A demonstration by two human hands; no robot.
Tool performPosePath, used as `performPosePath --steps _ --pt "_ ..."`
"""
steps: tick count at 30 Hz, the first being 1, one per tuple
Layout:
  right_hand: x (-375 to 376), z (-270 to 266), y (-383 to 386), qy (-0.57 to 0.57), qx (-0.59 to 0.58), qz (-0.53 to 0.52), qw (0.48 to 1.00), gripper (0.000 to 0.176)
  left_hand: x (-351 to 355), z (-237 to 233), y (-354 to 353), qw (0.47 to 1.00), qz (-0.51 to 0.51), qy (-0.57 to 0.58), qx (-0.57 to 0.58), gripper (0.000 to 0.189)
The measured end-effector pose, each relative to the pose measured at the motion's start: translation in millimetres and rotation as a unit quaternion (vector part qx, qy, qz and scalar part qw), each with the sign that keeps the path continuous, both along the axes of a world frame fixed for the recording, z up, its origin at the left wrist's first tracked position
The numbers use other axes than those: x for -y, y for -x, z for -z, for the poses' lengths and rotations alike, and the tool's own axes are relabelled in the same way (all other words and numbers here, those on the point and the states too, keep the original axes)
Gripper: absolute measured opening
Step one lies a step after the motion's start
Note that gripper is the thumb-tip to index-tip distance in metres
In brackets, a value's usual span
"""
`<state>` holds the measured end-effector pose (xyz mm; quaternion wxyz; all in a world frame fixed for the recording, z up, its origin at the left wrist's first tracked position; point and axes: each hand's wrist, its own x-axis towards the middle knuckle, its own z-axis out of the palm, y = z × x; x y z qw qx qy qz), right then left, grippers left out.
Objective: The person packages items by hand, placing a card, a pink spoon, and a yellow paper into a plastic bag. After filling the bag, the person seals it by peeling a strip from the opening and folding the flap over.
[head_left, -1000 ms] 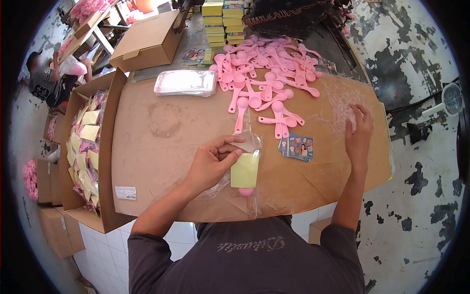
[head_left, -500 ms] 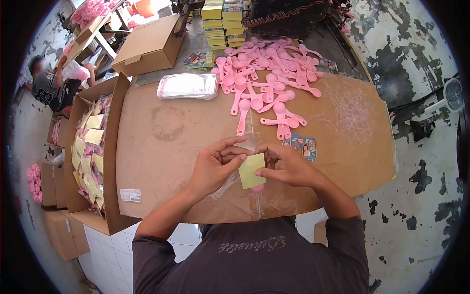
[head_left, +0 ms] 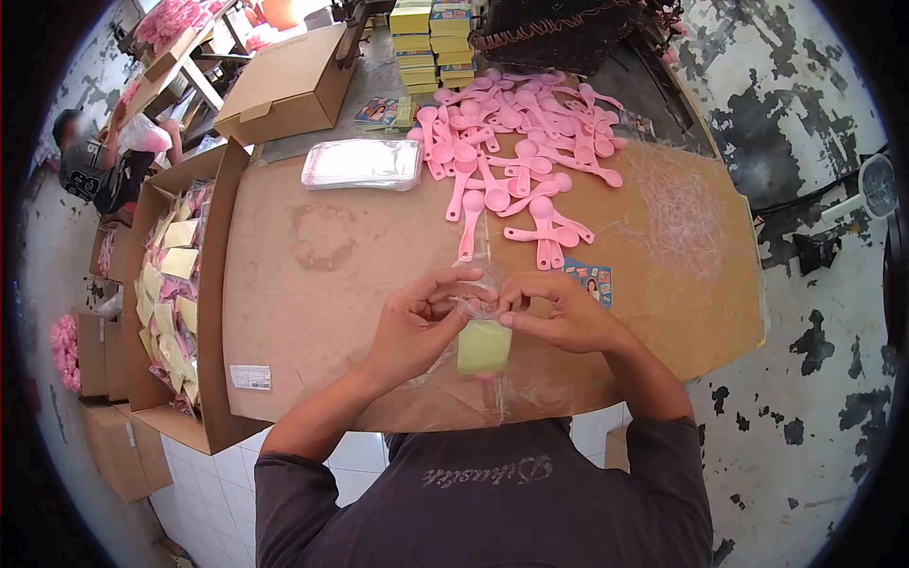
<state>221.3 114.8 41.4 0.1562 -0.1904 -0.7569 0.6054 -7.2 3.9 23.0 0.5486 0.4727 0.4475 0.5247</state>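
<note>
While both hands meet just below the centre of the frame, the left hand [head_left: 417,327] and the right hand [head_left: 561,317] pinch the upper edge of a clear bag [head_left: 473,305] between thumbs and curled fingertips, the fingers drawn narrow around the thin film. Inside the bag sits a yellow card [head_left: 484,346], hanging just under the fingertips and roughly upright. The bag's lower end lies against the cardboard sheet [head_left: 312,246] that covers the work surface.

Just to the upper right of the right hand lies a small stack of picture cards [head_left: 591,279]. Above the hands, a loose pile of pink spoons [head_left: 516,133] spreads toward the top centre, the nearest spoon ending close to the bag. Left of the spoons rests a stack of empty clear bags [head_left: 362,163]. Toward the right of the sheet lies a tangle of thin pale strips [head_left: 684,204].

Along the left edge stands an open carton [head_left: 220,284] filled with packed bags showing yellow cards. A closed cardboard box [head_left: 289,80] sits at the upper left, with yellow stacks [head_left: 414,38] at top centre. Another person [head_left: 90,166] works at the far upper left.
</note>
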Motion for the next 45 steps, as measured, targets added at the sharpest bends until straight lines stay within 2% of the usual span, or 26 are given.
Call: performPosePath --steps 1,4,6,7,9,10,12,13,16,19,22,25,28,34,37,40,45 --pt "-0.5 -4.6 -0.3 -0.042 0.017 -0.02 0.999 0.009 -0.4 1.6 0.6 1.0 0.003 -0.01 0.016 0.04" --pt "-0.2 -1.1 1.5 0.09 -0.089 0.066 0.99 0.015 -1.8 2.9 2.1 0.998 0.027 -0.028 0.054 0.04" --pt "-2.2 -1.0 0.4 0.119 -0.048 0.103 0.986 0.014 -2.1 -4.3 0.2 0.996 0.063 -0.025 0.064 0.039" --pt "-2.8 -0.6 0.1 0.133 -0.028 0.122 0.983 0.014 -2.4 -4.6 -2.2 0.997 0.063 -0.029 0.023 0.037" --pt "0.8 2.5 4.4 0.148 -0.088 0.145 0.974 0.013 -1.1 -3.9 -7.5 0.996 0.058 -0.037 -0.059 0.035" --pt "2.3 4.7 6.5 0.155 -0.117 0.155 0.969 0.012 -1.0 -0.6 -5.8 0.997 0.069 -0.003 -0.041 0.034" --pt "2.6 11.8 6.9 0.08 -0.117 0.173 0.975 0.013 -1.1 8.3 -1.5 0.993 0.093 0.067 -0.005 0.033" --pt "2.5 13.5 6.8 0.041 -0.119 0.182 0.975 0.013 -1.5 8.4 -2.2 0.994 0.083 0.063 0.006 0.032" --pt "-1.4 11.2 0.3 -0.065 -0.086 0.112 0.988 0.014 -2.3 8.2 -4.7 0.996 0.066 0.054 0.023 0.029" --pt "-1.0 7.4 -2.6 -0.045 -0.062 0.088 0.993 0.012 -1.2 8.1 -6.5 0.996 0.065 0.049 0.027 0.028" --pt "-1.0 8.7 -3.1 -0.042 -0.08 0.113 0.989 0.012 -1.7 6.4 -8.6 0.997 0.046 0.046 0.032 0.026" --pt "4.9 12.6 -0.3 0.044 -0.136 0.133 0.981 0.016 -2.4 6.2 -7.2 0.998 0.031 0.058 -0.003 0.024" --pt "5.8 8.0 2.1 0.066 -0.128 0.138 0.98 0.021 -1.3 8.2 -8.2 0.999 0.026 0.041 0.001 0.024" --pt "4.7 1.8 2.8 0.037 -0.111 0.107 0.987 0.033 -0.5 16.9 -8.0 1.0 -0.015 0.018 -0.02 0.022" --pt "2.7 -1.5 -0.1 -0.004 -0.035 0.058 0.998 0.029 -0.9 13.7 -6.8 0.998 -0.032 0.033 -0.035 0.021" --pt "4.1 10.7 2.7 0.017 -0.032 0.106 0.994 0.023 0.0 6.4 -8.3 0.998 -0.035 0.035 -0.031 0.023" --pt "3.0 11.0 4.6 0.029 -0.032 0.114 0.992 0.019 -2.0 6.4 -5.9 0.999 -0.03 0.034 -0.003 0.026"
